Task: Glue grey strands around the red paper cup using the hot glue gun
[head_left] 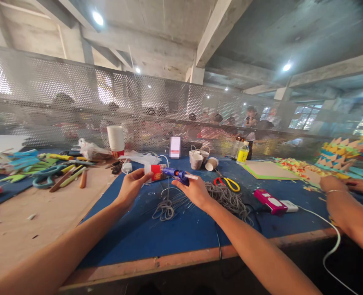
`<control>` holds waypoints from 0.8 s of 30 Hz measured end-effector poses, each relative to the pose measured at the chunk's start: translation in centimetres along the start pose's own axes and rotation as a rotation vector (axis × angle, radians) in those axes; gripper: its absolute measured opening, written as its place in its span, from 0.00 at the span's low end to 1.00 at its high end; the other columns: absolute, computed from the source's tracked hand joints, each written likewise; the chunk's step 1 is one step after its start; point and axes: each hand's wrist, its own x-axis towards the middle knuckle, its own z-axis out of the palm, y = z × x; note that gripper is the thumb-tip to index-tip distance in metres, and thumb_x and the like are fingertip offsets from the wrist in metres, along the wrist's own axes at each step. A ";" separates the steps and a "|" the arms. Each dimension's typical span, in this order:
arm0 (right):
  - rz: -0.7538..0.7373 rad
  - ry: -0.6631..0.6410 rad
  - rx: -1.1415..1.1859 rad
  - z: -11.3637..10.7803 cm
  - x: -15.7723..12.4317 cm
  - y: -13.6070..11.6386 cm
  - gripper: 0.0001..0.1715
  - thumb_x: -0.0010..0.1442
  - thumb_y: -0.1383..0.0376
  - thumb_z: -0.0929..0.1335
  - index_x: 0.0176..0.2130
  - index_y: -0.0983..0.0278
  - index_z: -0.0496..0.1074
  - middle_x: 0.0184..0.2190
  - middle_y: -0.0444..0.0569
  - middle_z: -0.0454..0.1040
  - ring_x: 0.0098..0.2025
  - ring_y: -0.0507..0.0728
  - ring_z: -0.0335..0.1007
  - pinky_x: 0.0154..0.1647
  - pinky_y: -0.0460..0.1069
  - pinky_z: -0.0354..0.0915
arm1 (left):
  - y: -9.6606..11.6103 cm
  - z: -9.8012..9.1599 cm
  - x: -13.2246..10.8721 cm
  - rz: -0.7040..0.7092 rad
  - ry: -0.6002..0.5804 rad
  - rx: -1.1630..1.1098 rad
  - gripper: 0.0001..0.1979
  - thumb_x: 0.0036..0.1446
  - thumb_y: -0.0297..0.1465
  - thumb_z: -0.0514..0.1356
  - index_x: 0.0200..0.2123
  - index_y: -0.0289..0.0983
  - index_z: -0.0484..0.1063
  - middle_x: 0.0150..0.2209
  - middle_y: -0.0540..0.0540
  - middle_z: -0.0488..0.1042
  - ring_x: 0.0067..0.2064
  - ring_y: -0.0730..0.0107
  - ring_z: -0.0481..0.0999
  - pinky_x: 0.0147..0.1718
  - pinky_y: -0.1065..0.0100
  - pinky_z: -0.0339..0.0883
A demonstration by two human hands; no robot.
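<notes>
My left hand (134,184) grips a red and white paper cup (155,172) turned on its side above the blue table mat (129,237). In my right hand (196,192) is a blue hot glue gun (176,173), a pale glue stick showing at its back end. The gun's front end meets the cup's right side; whether the tip touches it I cannot tell. Grey cord (165,209) hangs near the cup and lies coiled below it. A larger heap of grey cord (230,198) spreads beside my right wrist.
Small cord-wrapped cups (196,159) stand behind the gun, near yellow-handled scissors (232,184). A stack of paper cups (116,139) is at back left; clay tools (73,178) lie left. Right are a yellow-labelled bottle (243,153), a magenta box (270,200) and another person's hand (334,186).
</notes>
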 end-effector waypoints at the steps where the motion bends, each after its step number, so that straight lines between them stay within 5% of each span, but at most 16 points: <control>1: 0.000 -0.002 -0.002 0.0 0.0 0.0 0.21 0.62 0.46 0.69 0.37 0.61 0.76 0.33 0.49 0.81 0.35 0.58 0.77 0.33 0.48 0.61 | 0.0 0.0 0.0 0.001 0.000 -0.006 0.19 0.49 0.43 0.71 0.41 0.37 0.83 0.35 0.45 0.84 0.36 0.60 0.78 0.37 0.67 0.67; 24: 0.007 -0.027 -0.048 -0.2 0.0 -0.1 0.22 0.63 0.46 0.69 0.38 0.61 0.77 0.33 0.49 0.81 0.36 0.58 0.77 0.33 0.48 0.61 | 0.7 0.3 -0.3 -0.004 0.024 0.012 0.19 0.45 0.44 0.72 0.37 0.38 0.83 0.32 0.46 0.84 0.33 0.58 0.79 0.34 0.66 0.67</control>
